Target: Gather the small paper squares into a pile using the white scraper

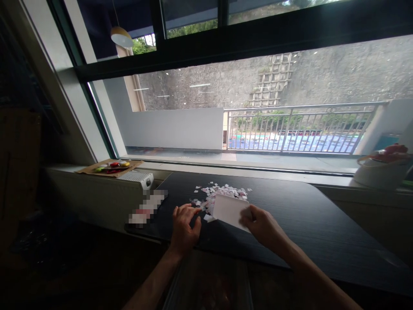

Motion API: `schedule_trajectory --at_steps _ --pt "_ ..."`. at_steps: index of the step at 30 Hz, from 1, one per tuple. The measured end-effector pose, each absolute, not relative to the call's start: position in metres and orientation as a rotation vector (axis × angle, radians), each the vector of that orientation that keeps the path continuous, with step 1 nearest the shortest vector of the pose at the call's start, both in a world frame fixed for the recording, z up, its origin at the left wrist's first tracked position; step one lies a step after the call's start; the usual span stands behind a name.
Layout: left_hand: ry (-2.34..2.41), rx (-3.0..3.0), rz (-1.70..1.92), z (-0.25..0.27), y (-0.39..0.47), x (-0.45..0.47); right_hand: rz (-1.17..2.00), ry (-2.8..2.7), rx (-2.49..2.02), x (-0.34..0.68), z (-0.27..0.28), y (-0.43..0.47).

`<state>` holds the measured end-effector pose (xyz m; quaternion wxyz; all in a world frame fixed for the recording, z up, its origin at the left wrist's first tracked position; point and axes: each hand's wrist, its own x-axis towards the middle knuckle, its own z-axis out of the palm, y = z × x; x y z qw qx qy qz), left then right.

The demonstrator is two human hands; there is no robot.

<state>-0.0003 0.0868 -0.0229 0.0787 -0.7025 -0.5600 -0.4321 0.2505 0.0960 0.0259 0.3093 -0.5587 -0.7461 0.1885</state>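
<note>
A heap of small paper scraps point(226, 191) lies on the dark tabletop point(277, 202), light with some pinkish pieces. My right hand point(260, 224) grips a flat white card point(230, 211) by its right end. The card tilts in front of the heap and hides part of it. To the left, my left hand point(186, 224) is empty, its fingers apart and curved toward the scraps. Its fingertips are close to the heap's left edge; whether they touch any scrap I cannot tell.
A blurred-out strip point(148, 209) lies at the table's left edge. Beyond it, brown cardboard point(109, 168) with colourful items rests on the sill beside a white ridged object point(137, 177). A pale container point(382, 168) stands far right. A clear plastic-looking bin point(209, 284) is below the table's front edge.
</note>
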Motion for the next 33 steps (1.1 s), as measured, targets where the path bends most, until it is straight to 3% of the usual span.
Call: schedule_trajectory --at_steps 20,29,33 --pt "-1.604 -2.18 -1.181 -0.023 0.086 0.0 0.634 -1.859 -1.444 0.291 0.035 0.075" --pt "-1.601 -2.178 -1.148 -0.023 0.086 0.0 0.347 -2.034 -1.706 0.281 0.052 0.069" --pt "-1.601 -2.176 -1.14 -0.023 0.085 0.0 0.372 -2.095 -1.66 0.283 0.059 0.058"
